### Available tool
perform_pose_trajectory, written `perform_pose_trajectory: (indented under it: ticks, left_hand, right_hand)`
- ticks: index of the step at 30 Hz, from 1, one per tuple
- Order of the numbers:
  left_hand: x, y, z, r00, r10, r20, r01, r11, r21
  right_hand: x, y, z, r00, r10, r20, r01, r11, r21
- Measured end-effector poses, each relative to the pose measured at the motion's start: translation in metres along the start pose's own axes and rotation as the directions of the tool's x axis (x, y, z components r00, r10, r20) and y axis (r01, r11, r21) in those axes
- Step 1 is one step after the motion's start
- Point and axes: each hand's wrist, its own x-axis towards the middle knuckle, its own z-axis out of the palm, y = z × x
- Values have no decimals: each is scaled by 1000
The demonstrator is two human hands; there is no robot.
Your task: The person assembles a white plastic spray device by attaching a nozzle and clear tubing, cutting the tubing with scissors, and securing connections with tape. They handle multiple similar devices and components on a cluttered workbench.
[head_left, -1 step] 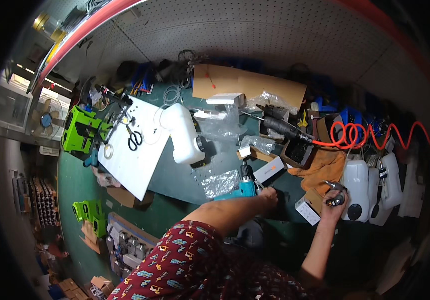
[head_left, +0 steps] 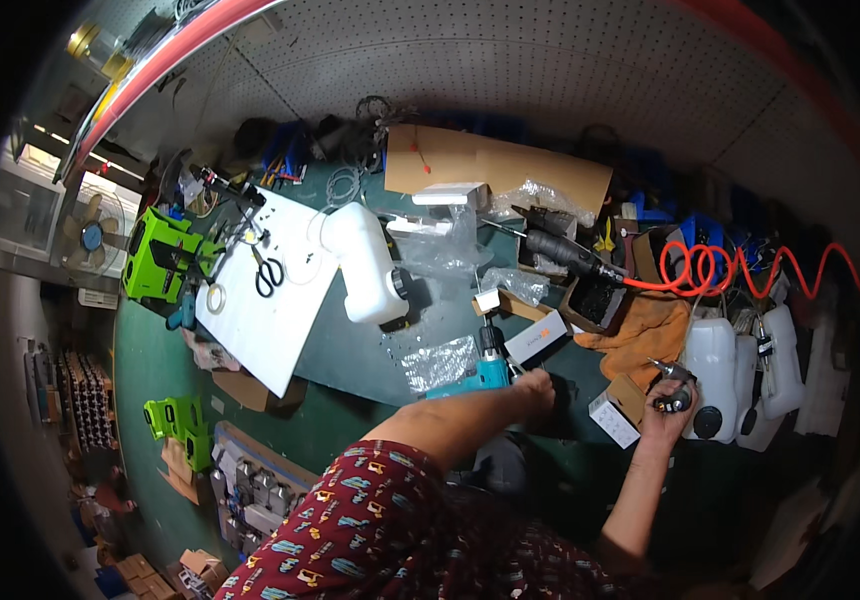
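My left hand [head_left: 535, 391] is closed in a fist at the bench's near edge, beside a teal cordless drill [head_left: 491, 373]. A small shiny metal piece shows by its fingers; what the fist holds, if anything, is hidden. The drill has a black chuck pointing away from me. Just beyond the fist lies a slim white box [head_left: 537, 339]. Further right, my right hand [head_left: 662, 424] is wrapped round a short dark grey tool with a pointed tip [head_left: 672, 388], which points away to the left. An open carton [head_left: 615, 420] with a white printed side sits left of that hand.
White plastic tanks [head_left: 712, 365] stand right of my right hand, near an orange cloth [head_left: 640, 335]. A black air tool [head_left: 562, 252] on a coiled red hose [head_left: 720, 272] lies behind. Another white tank [head_left: 364, 265], scissors [head_left: 268, 277] and green housings [head_left: 158, 257] are leftward.
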Motion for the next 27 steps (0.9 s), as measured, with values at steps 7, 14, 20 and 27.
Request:
perform_pose_trajectory:
  ticks: [7, 14, 20, 27]
  left_hand:
    - [-83, -10, -29, 669, -566, -482, -99, 575, -812]
    - [-263, 4, 62, 564, -819, -103, -742, -448, -500]
    - [-413, 90, 276, 267, -963, -29, -940, -267, 213]
    - [-513, 229, 440, 22, -951, 307, -853, 143, 503]
  right_hand:
    - [-22, -1, 28, 989, 124, 86, -119, 991, -59]
    - [-39, 122, 64, 889, 430, 155, -338, 847, -410]
    - [-96, 329, 74, 812, 580, -61, -450, 557, -698]
    - [-194, 551, 45, 533, 804, -263, -668, 209, -714]
